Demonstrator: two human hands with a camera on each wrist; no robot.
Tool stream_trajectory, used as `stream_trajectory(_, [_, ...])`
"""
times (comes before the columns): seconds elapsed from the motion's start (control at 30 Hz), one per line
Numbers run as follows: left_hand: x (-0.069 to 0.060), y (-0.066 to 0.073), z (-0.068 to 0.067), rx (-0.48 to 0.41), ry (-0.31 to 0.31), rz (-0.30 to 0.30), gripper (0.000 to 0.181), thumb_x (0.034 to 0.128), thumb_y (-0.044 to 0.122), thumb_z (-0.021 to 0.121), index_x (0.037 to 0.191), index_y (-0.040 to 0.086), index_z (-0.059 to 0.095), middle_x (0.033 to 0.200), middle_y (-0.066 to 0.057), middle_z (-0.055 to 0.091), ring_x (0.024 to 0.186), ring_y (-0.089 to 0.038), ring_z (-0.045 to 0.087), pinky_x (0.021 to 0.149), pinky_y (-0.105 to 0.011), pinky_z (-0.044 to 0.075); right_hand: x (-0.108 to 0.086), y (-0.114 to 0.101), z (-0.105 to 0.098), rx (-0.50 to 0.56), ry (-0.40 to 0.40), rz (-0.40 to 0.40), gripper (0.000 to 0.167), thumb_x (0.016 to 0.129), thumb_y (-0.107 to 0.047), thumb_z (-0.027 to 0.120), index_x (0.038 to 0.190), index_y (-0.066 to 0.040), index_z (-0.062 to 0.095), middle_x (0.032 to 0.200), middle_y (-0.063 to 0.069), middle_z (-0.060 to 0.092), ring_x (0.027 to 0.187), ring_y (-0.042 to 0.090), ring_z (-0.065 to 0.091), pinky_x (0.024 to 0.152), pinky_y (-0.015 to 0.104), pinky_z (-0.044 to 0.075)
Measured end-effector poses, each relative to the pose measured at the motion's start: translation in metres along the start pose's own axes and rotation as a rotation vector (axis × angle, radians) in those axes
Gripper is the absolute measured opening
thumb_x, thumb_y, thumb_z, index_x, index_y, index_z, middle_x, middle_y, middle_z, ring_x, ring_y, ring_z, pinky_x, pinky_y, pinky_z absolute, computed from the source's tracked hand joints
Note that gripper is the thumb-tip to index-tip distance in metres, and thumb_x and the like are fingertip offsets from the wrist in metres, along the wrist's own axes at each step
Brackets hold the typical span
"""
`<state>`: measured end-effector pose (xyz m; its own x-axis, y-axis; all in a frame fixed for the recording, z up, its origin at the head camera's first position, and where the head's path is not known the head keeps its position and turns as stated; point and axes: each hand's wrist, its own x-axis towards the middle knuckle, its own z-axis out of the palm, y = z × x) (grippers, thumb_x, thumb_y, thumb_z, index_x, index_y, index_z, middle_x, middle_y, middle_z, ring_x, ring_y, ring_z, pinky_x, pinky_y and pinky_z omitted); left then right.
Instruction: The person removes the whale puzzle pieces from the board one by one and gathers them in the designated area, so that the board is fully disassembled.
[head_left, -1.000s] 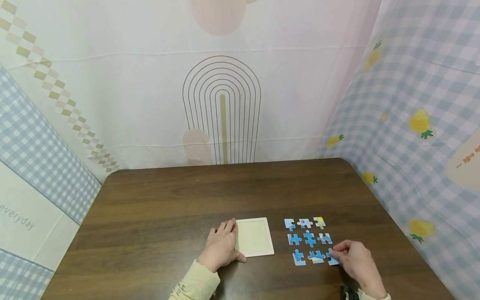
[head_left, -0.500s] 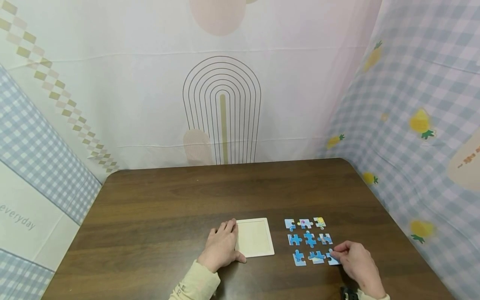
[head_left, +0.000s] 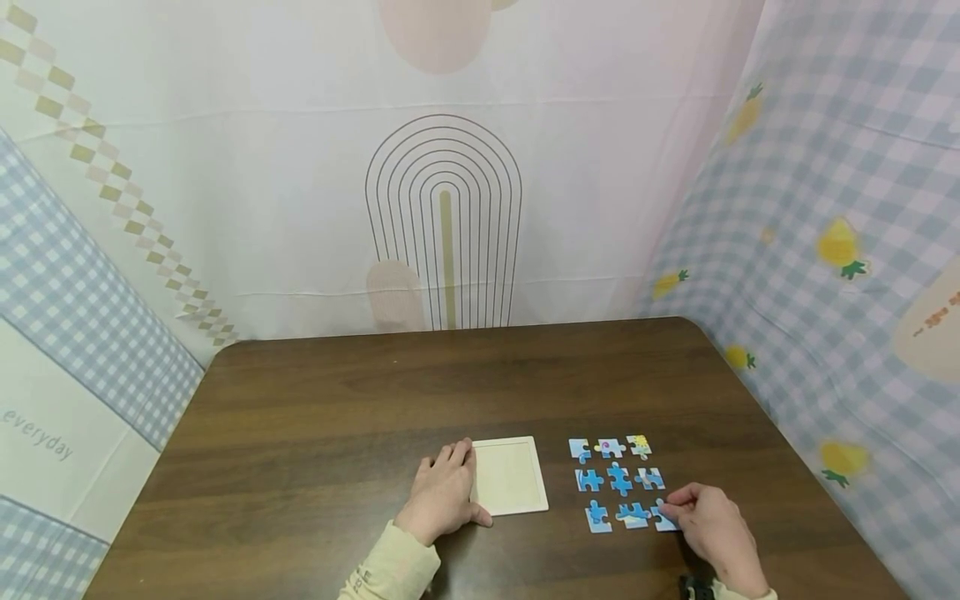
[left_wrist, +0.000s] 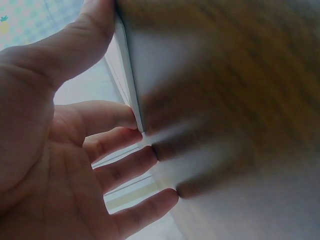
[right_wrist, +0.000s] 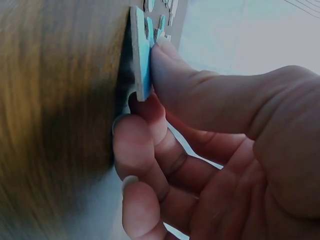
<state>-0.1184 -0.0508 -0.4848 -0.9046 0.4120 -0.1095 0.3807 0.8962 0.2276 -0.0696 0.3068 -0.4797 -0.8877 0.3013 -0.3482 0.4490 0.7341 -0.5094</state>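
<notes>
A pale, square puzzle tray (head_left: 508, 475) with a raised rim lies on the brown table. My left hand (head_left: 442, 492) rests at its left side, thumb and index finger touching the two ends of that edge, fingers fairly straight. Right of the tray, several blue jigsaw pieces (head_left: 619, 477) lie apart in three rows of three. My right hand (head_left: 712, 525) pinches the corner puzzle piece (right_wrist: 142, 60) in the nearest row, at the right. In the right wrist view, the thumb presses its printed face and a fingertip is at its edge; a dark gap shows beneath it.
The dark wooden table (head_left: 337, 400) extends left of and behind the tray. A white patterned cloth (head_left: 300, 208) hangs along the back edge, and a blue checked cloth (head_left: 810, 333) borders the right side.
</notes>
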Motion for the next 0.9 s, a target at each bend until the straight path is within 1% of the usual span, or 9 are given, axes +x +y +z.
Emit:
stream_trajectory(0.17, [0.0007, -0.0005, 0.0006, 0.001, 0.003, -0.001, 0.103, 0.063, 0.056, 0.082, 0.141, -0.001, 0.048, 0.149, -0.013, 0.041, 0.132, -0.031, 0.04, 0.098, -0.055, 0.037, 0.0001, -0.0003, -0.0002, -0.012, 0.002, 0.001, 0.023, 0.09, -0.029, 0.07, 0.094, -0.007, 0.069, 0.082, 0.0, 0.065, 0.074, 0.02, 0.057, 0.066, 0.043, 0.043])
stream_trajectory(0.33, [0.001, -0.001, 0.0004, 0.005, 0.005, -0.002, 0.103, 0.0626, 0.056, 0.082, 0.141, -0.001, 0.049, 0.148, -0.013, 0.042, 0.131, -0.031, 0.041, 0.098, -0.055, 0.037, -0.0006, -0.0008, 0.0003, -0.029, 0.009, -0.003, 0.021, 0.089, -0.029, 0.07, 0.092, -0.009, 0.069, 0.084, 0.0, 0.066, 0.075, 0.02, 0.059, 0.066, 0.043, 0.044])
stream_trajectory(0.6, [0.001, 0.0025, -0.0028, -0.009, -0.005, 0.001, 0.102, 0.0634, 0.055, 0.083, 0.141, -0.001, 0.048, 0.148, -0.013, 0.041, 0.132, -0.031, 0.04, 0.098, -0.055, 0.036, -0.0023, 0.0001, -0.0008, -0.052, 0.021, -0.005, 0.02, 0.087, -0.03, 0.072, 0.09, -0.01, 0.069, 0.085, 0.001, 0.067, 0.075, 0.021, 0.059, 0.065, 0.043, 0.044])
stream_trajectory(0.73, [0.0011, 0.0027, -0.0051, -0.021, 0.002, 0.001, 0.101, 0.0622, 0.053, 0.085, 0.14, -0.002, 0.049, 0.145, -0.012, 0.044, 0.13, -0.031, 0.042, 0.097, -0.056, 0.037, -0.0018, -0.001, 0.0005, -0.03, 0.02, -0.009, 0.02, 0.087, -0.028, 0.072, 0.09, -0.008, 0.07, 0.085, 0.003, 0.066, 0.075, 0.021, 0.057, 0.066, 0.042, 0.044])
stream_trajectory(0.83, [0.0015, 0.0017, -0.0039, -0.028, -0.001, 0.0, 0.101, 0.0619, 0.051, 0.086, 0.14, -0.002, 0.049, 0.144, -0.011, 0.044, 0.129, -0.031, 0.042, 0.096, -0.055, 0.038, -0.0027, -0.001, -0.0005, -0.006, 0.018, -0.021, 0.023, 0.089, -0.029, 0.071, 0.091, -0.006, 0.07, 0.084, 0.002, 0.066, 0.073, 0.02, 0.055, 0.065, 0.039, 0.044])
stream_trajectory(0.9, [0.0014, 0.0006, -0.0034, -0.044, -0.005, 0.003, 0.103, 0.0612, 0.051, 0.086, 0.14, -0.003, 0.048, 0.144, -0.012, 0.044, 0.129, -0.031, 0.042, 0.096, -0.055, 0.038, -0.0044, -0.0006, -0.0036, 0.004, 0.023, -0.03, 0.03, 0.09, -0.035, 0.068, 0.093, -0.005, 0.07, 0.084, 0.001, 0.065, 0.072, 0.019, 0.054, 0.063, 0.037, 0.043])
